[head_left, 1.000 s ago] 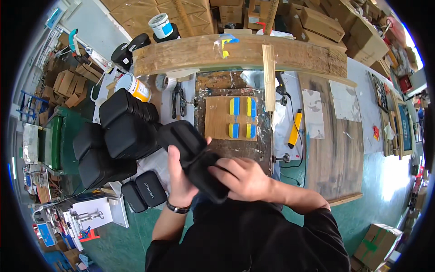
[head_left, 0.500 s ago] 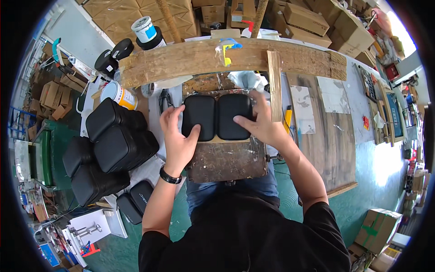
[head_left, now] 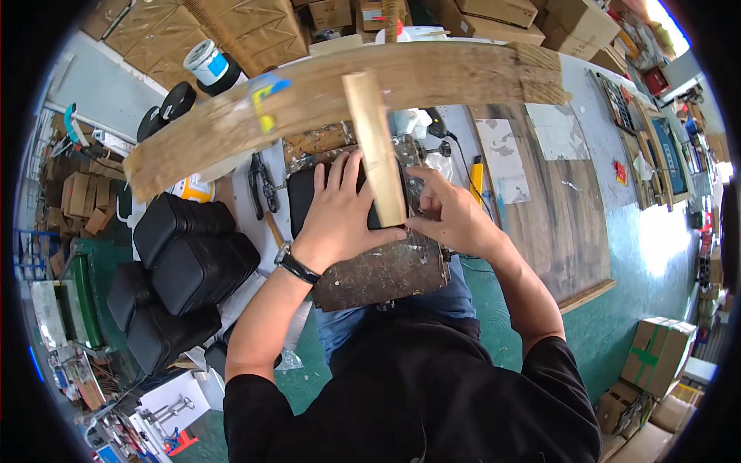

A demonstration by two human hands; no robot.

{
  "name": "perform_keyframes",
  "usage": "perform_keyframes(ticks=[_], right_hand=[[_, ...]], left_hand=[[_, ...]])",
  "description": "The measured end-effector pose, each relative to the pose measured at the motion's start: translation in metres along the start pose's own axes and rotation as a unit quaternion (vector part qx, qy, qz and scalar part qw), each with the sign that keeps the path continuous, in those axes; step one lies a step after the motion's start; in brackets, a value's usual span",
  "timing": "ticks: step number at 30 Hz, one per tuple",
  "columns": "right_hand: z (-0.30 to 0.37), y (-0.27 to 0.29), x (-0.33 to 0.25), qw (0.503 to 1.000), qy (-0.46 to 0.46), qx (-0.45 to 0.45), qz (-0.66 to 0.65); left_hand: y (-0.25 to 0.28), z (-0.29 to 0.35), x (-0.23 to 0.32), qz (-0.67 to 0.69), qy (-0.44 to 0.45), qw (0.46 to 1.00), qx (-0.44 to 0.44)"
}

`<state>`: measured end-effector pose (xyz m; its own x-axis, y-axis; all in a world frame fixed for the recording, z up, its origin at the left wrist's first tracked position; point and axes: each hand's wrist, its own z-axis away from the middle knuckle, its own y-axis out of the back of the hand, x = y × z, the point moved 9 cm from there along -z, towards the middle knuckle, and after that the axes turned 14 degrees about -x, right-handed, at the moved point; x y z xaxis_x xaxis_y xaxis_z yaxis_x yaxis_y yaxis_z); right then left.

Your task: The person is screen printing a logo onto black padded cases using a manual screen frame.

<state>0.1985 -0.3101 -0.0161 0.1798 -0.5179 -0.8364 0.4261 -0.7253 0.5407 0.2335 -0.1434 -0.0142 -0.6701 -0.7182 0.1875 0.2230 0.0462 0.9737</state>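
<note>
I see the left hand (head_left: 336,212) spread flat on the black case (head_left: 303,197), which lies on a paint-stained board (head_left: 363,278). The right hand (head_left: 455,216) is half-curled at its right edge; I cannot tell whether it grips. A wooden strip (head_left: 369,143) crosses my view of the case; left, black cases (head_left: 204,266) sit stacked.

No writing can be read clearly; print on the yellow tub (head_left: 194,189) near the tabletop's (head_left: 615,204) left edge is too small.
</note>
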Motion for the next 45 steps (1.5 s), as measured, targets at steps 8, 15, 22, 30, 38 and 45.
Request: perform_keyframes(ticks=[8, 15, 22, 30, 38, 45], right_hand=[[0.043, 0.013, 0.023, 0.999, -0.016, 0.020, 0.020], [0.080, 0.045, 0.076, 0.988, -0.089, 0.123, -0.013], [0.097, 0.063, 0.139, 0.963, -0.177, 0.195, 0.060], [0.047, 0.035, 0.129, 0.960, -0.140, 0.158, 0.186], [0.059, 0.108, 0.106, 0.958, -0.093, 0.250, 0.109], [-0.004, 0.160, -0.055, 0.962, 0.062, 0.264, 0.015]], left_hand=[[-0.003, -0.005, 0.005, -0.017, -0.020, 1.000, 0.012], [0.013, -0.045, 0.008, -0.024, -0.052, 0.998, 0.016], [-0.013, -0.083, 0.006, -0.035, -0.068, 0.997, -0.006], [-0.019, -0.040, 0.072, -0.057, -0.148, 0.987, -0.003], [0.086, 0.128, 0.011, 0.469, -0.194, 0.769, 0.389], [0.127, 0.125, -0.047, 0.639, -0.227, 0.678, 0.284]])
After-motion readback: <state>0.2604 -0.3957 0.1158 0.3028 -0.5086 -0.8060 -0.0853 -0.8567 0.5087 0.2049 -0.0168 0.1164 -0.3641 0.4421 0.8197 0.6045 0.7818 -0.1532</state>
